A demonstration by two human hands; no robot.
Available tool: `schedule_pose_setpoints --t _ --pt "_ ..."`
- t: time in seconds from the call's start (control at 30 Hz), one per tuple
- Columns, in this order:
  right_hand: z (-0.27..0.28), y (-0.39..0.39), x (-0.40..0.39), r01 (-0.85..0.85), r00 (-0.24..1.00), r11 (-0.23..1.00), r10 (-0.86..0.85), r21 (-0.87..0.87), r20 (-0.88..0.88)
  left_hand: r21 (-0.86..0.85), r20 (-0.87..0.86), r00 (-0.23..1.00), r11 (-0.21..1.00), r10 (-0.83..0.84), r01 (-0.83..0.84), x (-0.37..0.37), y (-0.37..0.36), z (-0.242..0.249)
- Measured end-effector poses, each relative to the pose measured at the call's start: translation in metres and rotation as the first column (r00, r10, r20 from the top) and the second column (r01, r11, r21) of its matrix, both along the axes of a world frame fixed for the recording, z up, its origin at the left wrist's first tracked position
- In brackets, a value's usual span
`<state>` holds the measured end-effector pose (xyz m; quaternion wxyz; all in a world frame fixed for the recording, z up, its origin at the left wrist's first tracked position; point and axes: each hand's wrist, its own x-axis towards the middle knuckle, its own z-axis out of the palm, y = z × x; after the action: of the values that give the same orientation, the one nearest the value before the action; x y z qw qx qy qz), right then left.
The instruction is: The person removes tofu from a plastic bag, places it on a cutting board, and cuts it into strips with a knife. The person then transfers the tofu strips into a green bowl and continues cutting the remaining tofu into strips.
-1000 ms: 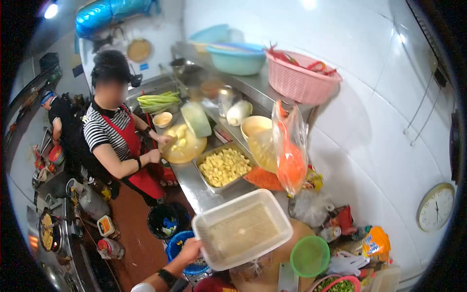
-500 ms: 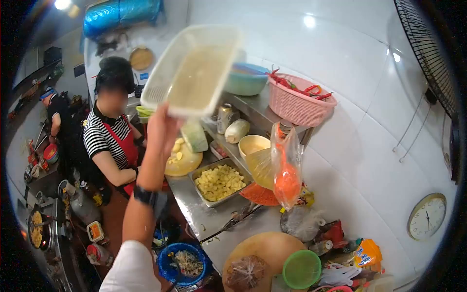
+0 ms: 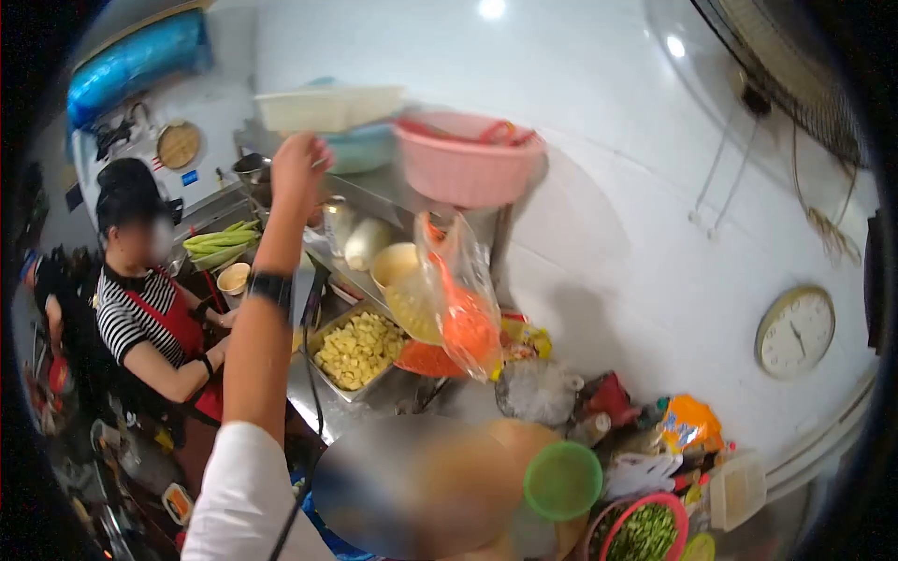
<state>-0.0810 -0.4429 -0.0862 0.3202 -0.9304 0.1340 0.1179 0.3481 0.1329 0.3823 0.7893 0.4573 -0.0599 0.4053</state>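
Observation:
My left hand (image 3: 299, 173) is raised over the metal counter, a dark band on its wrist. Directly above it, a pale rectangular plastic basket (image 3: 341, 107) lies level over a blue-green bowl (image 3: 360, 152) at the shelf's left end. The fingers look curled beneath the basket's near edge, but blur hides whether they still touch it. Beside the bowl stands a pink basket (image 3: 472, 164) of red chillies. Lower down, diced yellow pieces (image 3: 360, 346) fill a steel tray. My right hand does not show.
At left, a person in a striped shirt (image 3: 136, 313) works beside me. A plastic bag with something orange (image 3: 472, 323) hangs by the shelf. A green round container (image 3: 561, 481) and a pink bowl of chopped greens are lower right. A blurred patch covers the bottom middle.
The pale basket has gone from tilted high in my left hand to level above the blue-green bowl. The view has swung, so the scene sits further left.

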Motion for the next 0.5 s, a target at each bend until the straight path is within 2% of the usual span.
schedule_pose_setpoints --t 0.03,0.07,0.1,0.13,0.17,0.2,0.23,0.27,0.3,0.33,0.37,0.4,0.43,0.47,0.5 --pt "-0.035 -0.012 -0.004 -0.058 0.998 0.998 0.058 0.004 0.011 -0.038 0.113 0.98 0.985 -0.162 0.167 -0.019 -0.016 -0.031" --pt "-0.068 -0.022 -0.01 -0.106 0.994 0.994 0.106 0.01 0.02 0.0 0.088 0.992 0.995 -0.095 0.096 -0.051 -0.05 -0.057" --pt "-0.038 -0.011 0.003 -0.062 0.984 0.997 0.067 -0.037 0.165 0.024 0.005 0.989 0.989 -0.145 0.145 -0.076 -0.068 -0.096" --pt "-0.091 -0.021 -0.011 -0.03 0.927 0.984 0.092 -0.174 0.363 0.046 -0.09 0.967 0.969 -0.239 0.244 -0.105 -0.093 -0.142" --pt "-0.12 -0.025 -0.023 -0.013 0.984 0.987 0.041 -0.161 0.171 0.201 -0.202 0.966 0.959 -0.16 0.2 -0.125 -0.11 -0.209" --pt "-0.025 0.01 -0.001 -0.014 0.995 0.988 0.029 -0.156 0.096 0.263 -0.378 0.9 0.907 -0.217 0.33 -0.15 -0.124 -0.276" --pt "-0.032 0.014 -0.009 -0.014 0.997 0.964 0.033 -0.265 0.069 0.595 -0.551 0.833 0.724 0.052 0.349 -0.178 -0.126 -0.367" --pt "-0.034 0.017 -0.008 -0.036 0.989 0.942 0.081 -0.333 0.122 0.19 -0.696 0.688 0.87 -0.207 0.455 -0.218 -0.175 -0.381" --pt "-0.029 0.019 -0.008 -0.038 0.986 0.954 0.084 -0.298 0.141 0.063 -0.745 0.602 0.868 -0.288 0.492 -0.248 -0.206 -0.402" --pt "-0.022 0.021 -0.007 -0.048 0.982 0.962 0.095 -0.27 0.164 0.003 -0.829 0.464 0.827 -0.313 0.563 -0.272 -0.231 -0.406" --pt "-0.013 0.023 -0.003 -0.057 0.988 0.959 0.095 -0.279 0.125 0.031 -0.842 0.415 0.736 -0.346 0.676 -0.289 -0.243 -0.42" --pt "-0.009 0.023 0.003 -0.083 0.989 0.953 0.116 -0.292 0.096 0.005 -0.851 0.382 0.721 -0.361 0.693 -0.295 -0.25 -0.421" --pt "-0.013 0.021 0.003 -0.083 0.992 0.951 0.109 -0.297 0.071 0.254 -0.838 0.461 0.539 -0.292 0.803 -0.295 -0.258 -0.416" --pt "-0.02 0.019 0.009 0.146 0.985 0.989 -0.144 -0.022 0.097 0.483 -0.792 0.56 0.31 -0.246 0.819 -0.292 -0.263 -0.411" --pt "-0.023 0.013 0.019 0.347 0.926 0.904 -0.372 0.251 0.06 0.493 -0.845 0.503 0.102 -0.183 0.864 -0.287 -0.259 -0.407"
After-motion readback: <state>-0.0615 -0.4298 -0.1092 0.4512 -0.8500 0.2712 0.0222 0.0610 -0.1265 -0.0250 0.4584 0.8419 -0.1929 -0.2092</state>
